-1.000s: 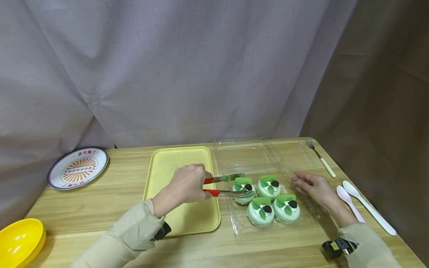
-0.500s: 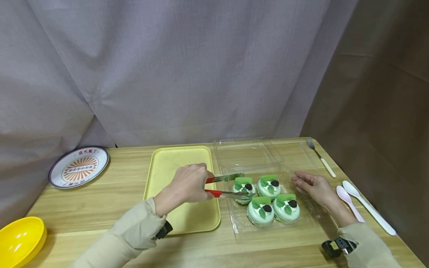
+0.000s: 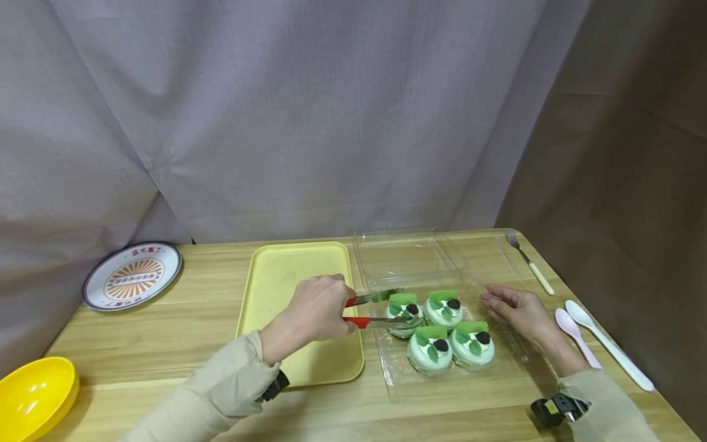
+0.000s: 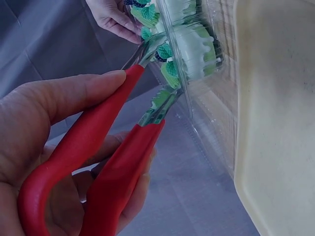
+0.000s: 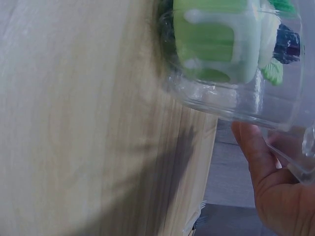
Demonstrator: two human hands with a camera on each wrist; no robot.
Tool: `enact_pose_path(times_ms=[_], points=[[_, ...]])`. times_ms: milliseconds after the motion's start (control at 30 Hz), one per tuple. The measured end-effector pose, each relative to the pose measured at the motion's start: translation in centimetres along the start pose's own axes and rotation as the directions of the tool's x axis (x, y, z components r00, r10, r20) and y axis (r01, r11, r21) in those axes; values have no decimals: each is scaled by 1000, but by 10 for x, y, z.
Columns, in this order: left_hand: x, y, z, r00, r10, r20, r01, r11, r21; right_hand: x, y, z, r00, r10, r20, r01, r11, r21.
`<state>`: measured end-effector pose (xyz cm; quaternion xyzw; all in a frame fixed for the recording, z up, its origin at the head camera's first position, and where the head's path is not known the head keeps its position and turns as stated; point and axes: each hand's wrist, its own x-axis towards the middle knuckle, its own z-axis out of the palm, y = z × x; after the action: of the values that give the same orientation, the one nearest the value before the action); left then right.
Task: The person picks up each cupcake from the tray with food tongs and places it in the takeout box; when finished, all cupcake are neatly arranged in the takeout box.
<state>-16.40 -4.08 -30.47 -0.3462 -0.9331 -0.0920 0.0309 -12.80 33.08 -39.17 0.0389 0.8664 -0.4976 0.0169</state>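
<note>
My left hand [image 3: 320,307] grips red-handled metal tongs [image 4: 110,162]. Their tips stand apart on either side of the back-left cake [image 3: 404,319], a pale green round one with a dark berry and leaves. It sits with several like cakes [image 3: 472,345] in a clear plastic container [image 3: 397,374]. In the left wrist view, the tong tips reach over the container's near wall. At the container's right side, my right hand [image 3: 519,310] holds its rim between thumb and fingers [image 5: 253,152]; the fingertips show partly through the clear plastic.
A yellow tray [image 3: 282,261] lies left of the container, whose clear lid [image 3: 409,255] is folded back. A fork [image 3: 533,264], a pink spoon [image 3: 577,337] and a white spoon [image 3: 613,344] lie right. A patterned plate [image 3: 132,276] and yellow bowl [image 3: 38,396] stand left.
My left hand and the tongs have shifted slightly to the right, the tips staying around the back-left cake. The right hand keeps its place, and the cakes stay put.
</note>
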Motion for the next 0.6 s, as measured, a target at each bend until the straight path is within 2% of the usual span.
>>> enact_pose_path(times_ms=[600], points=[[-3,-1,8,999,-46,4,46,999,-29,1,1,-1,1000,-2,9,2,1000,-2]])
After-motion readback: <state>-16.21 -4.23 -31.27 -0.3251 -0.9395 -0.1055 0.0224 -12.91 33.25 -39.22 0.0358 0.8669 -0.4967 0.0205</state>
